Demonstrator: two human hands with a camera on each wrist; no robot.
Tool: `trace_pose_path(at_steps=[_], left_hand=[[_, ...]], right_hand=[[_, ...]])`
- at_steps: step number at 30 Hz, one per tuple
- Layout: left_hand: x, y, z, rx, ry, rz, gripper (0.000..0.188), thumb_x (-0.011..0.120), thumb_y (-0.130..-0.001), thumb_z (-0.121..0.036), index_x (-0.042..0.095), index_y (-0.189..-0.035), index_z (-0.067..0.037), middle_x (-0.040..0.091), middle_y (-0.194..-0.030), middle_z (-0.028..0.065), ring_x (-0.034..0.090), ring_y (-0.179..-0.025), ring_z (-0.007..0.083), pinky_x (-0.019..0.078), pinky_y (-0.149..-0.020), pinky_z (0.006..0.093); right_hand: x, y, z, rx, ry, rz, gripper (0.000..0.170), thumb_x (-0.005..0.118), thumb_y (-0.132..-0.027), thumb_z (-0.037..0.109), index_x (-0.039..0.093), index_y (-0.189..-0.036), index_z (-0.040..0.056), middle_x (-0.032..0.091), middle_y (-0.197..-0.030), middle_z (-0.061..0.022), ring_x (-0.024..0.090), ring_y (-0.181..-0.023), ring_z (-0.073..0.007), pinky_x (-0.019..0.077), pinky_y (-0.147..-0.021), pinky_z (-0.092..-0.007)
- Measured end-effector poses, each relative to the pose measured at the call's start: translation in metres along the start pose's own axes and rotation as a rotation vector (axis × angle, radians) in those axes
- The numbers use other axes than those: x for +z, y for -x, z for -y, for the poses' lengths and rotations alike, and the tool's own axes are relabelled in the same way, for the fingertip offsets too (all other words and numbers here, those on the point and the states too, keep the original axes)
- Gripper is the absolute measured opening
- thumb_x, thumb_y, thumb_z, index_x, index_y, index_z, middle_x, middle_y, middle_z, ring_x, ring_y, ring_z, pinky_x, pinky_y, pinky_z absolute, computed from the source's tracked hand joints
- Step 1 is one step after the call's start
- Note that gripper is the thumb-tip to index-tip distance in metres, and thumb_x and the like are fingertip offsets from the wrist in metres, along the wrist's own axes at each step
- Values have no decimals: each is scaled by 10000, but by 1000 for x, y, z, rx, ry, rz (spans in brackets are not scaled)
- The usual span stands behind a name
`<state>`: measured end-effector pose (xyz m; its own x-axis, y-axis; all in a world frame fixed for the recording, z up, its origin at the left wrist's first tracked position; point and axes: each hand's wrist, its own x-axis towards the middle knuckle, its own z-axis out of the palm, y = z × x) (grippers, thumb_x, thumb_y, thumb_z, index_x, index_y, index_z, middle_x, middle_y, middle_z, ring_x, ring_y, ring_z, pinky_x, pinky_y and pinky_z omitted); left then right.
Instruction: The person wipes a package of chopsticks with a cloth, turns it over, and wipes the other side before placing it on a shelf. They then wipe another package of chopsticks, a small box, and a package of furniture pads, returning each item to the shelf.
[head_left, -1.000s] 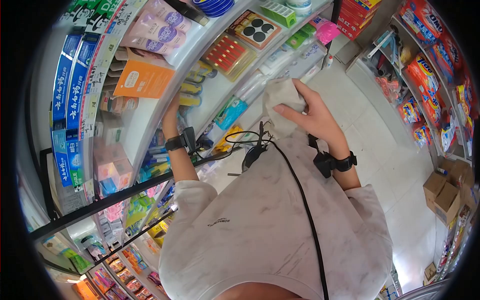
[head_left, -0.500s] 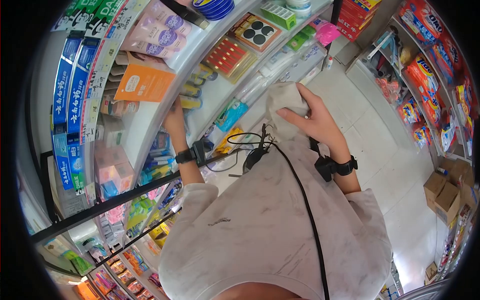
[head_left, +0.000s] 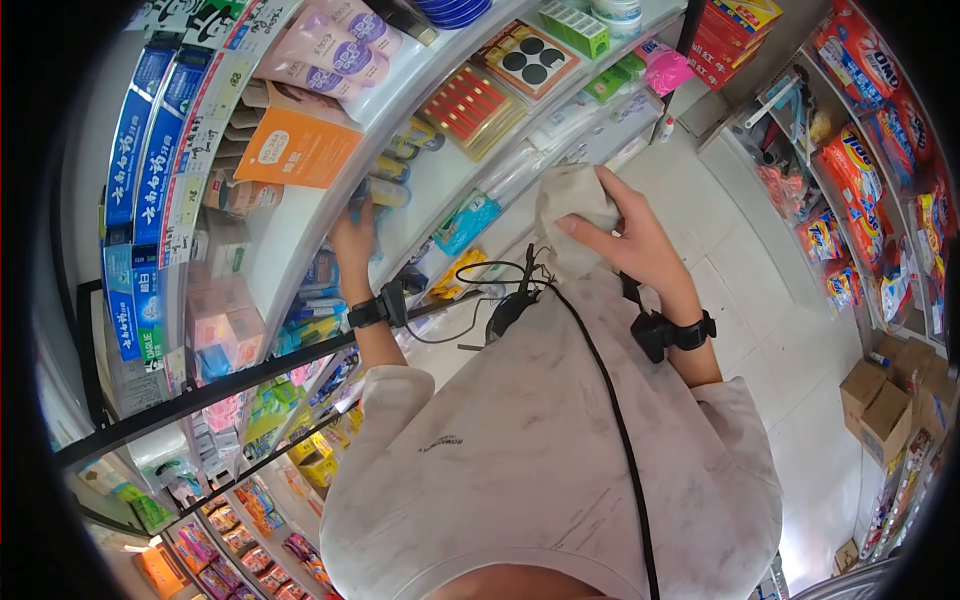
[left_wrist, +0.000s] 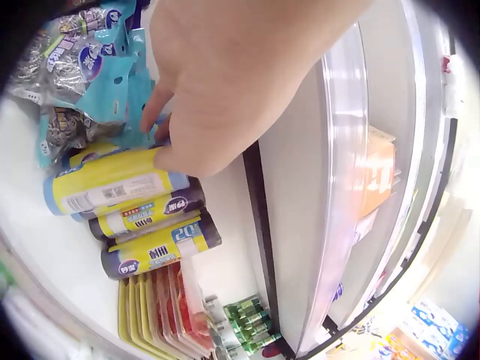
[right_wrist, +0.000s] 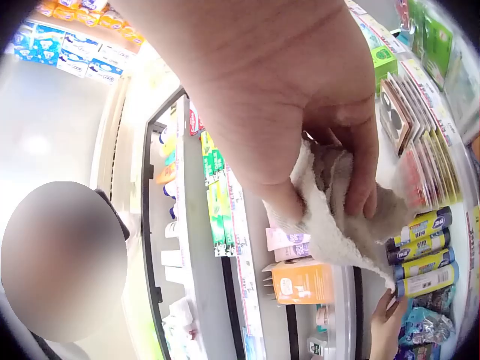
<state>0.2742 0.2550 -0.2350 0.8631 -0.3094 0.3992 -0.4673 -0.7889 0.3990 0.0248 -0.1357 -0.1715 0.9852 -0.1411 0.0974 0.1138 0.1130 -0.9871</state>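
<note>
My left hand [left_wrist: 217,90] reaches into the shelf, its thumb at the end of a yellow roll with blue ends [left_wrist: 112,184] and a finger beside the teal packets of silvery scourers [left_wrist: 105,90]. More yellow rolls with dark ends [left_wrist: 161,247] lie alongside. In the head view the left hand [head_left: 353,240] is below these rolls [head_left: 388,190], its fingertips partly hidden. My right hand [head_left: 635,235] grips a crumpled pale cloth [head_left: 570,205] in front of the chest. Fingers and thumb press into the cloth [right_wrist: 330,225] in the right wrist view.
An orange box [head_left: 300,148] overhangs the upper shelf's front edge, close above the left hand. Red-patterned packs [head_left: 470,105] stand past the rolls. A black cable [head_left: 600,400] runs down the shirt. Across the aisle are detergent bags [head_left: 850,165] and cardboard boxes [head_left: 870,405].
My left hand has drawn back a little from under the orange box's shelf, so more of it shows. The right hand, still holding the cloth, has lowered slightly toward the body.
</note>
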Motion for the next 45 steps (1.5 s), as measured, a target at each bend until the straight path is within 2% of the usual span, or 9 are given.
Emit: trace_pose_path(at_steps=[2,11,17,26,29,32,35,41,45], left_hand=[[-6,-4,-19,-106,-43,21,512,747,-917,-297,612,-1302,11,654,-1247,258,627,-1144,416,461,-1003,466],[-5,-17,-72,-186,-192,-70,602,816,-817,-488,702,-1168,-12,729,-1097,193,685,-992,393,514,-894,458],[8,-36,-86,-87,-138,-43,587,829,-799,-496,720,-1123,-19,736,-1051,177,693,-934,369,531,-836,455],[37,-51,-74,8,-232,-168,624,815,-801,-531,711,-1143,-19,731,-1024,178,686,-907,381,527,-822,473],[40,-50,-69,121,-244,-208,594,827,-817,-465,688,-1169,-7,728,-1042,185,701,-918,368,538,-824,450],[39,-48,-59,85,-31,-99,584,801,-835,-487,696,-1166,-17,718,-1087,197,678,-973,399,525,-845,477],[24,-47,-59,85,-123,35,536,793,-858,-437,691,-1167,-12,717,-1092,201,676,-987,403,526,-855,470],[23,-48,-53,101,-7,-13,513,784,-874,-409,686,-1187,-13,723,-1054,204,679,-944,400,525,-854,462],[25,-53,-61,69,-93,-37,522,770,-881,-438,698,-1170,-9,723,-1074,208,677,-962,396,519,-861,465]], right_hand=[[1,-1,-1,-4,2,7,468,775,-913,141,575,-1307,-15,701,-1133,-96,635,-1033,-128,519,-922,-307],[1,-1,1,4,-2,-2,449,770,-918,141,578,-1295,-13,702,-1112,-87,633,-1013,-119,522,-908,-299],[1,3,-1,1,11,-31,436,769,-919,143,579,-1281,-10,703,-1103,-92,638,-1002,-123,527,-898,-302],[-3,8,-1,-3,6,-69,446,774,-919,162,576,-1277,-16,702,-1098,-99,638,-999,-130,525,-895,-310],[-4,8,-1,-17,2,-81,447,776,-918,162,577,-1275,-17,702,-1095,-101,637,-994,-131,524,-894,-309],[-5,8,-2,-15,2,-80,447,776,-917,161,576,-1275,-18,703,-1095,-102,636,-990,-131,523,-894,-308],[-4,6,-2,-26,21,-67,445,774,-918,158,577,-1276,-17,704,-1097,-99,636,-991,-129,523,-896,-309],[0,1,1,-10,0,-24,432,765,-922,147,583,-1280,-11,704,-1101,-92,634,-997,-124,520,-904,-305],[4,-2,1,-2,-8,-3,431,763,-922,146,583,-1281,-13,704,-1105,-91,632,-1004,-121,517,-908,-302]])
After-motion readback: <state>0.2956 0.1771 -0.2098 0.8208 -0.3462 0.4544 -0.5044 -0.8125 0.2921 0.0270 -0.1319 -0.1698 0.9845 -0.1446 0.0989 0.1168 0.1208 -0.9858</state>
